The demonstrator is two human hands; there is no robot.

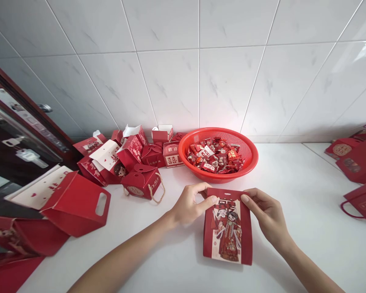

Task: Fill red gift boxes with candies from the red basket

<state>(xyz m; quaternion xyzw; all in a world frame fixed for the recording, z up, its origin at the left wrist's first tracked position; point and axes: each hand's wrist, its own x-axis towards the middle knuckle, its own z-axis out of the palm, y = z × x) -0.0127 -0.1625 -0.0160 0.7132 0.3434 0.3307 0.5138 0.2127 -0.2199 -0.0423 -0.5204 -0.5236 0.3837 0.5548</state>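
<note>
a white table (293,211) ran along the tiled wall. a red basket (250,151) of wrapped sweets (216,158) sat at its middle, folded red boxes (134,156) heaped to the left. nearer, a flat red gift bag (227,234) lay on the table, its top corners pinched by the left hand (189,207) and right hand (266,213).

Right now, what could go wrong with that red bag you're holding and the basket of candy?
Both hands, left hand and right hand, pinch only the top edge of the flat red bag, so the paper might crease or tear there. The red basket of candy sits just behind the bag; a quick reach could bump it and spill sweets. The small boxes are piled loosely and could topple if nudged.
</note>
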